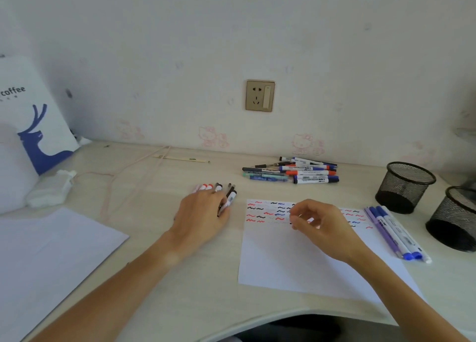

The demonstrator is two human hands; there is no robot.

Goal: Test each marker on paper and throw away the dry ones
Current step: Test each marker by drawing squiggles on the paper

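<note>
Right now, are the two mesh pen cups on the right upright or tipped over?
Upright. Both mesh cups, the farther one and the nearer one, stand on the desk with their open rims facing up. No markers show inside either.

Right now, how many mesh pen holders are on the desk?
2: one mesh pen holder at the desk's far right, the second holder nearer, cut off by the frame's right edge.
</note>
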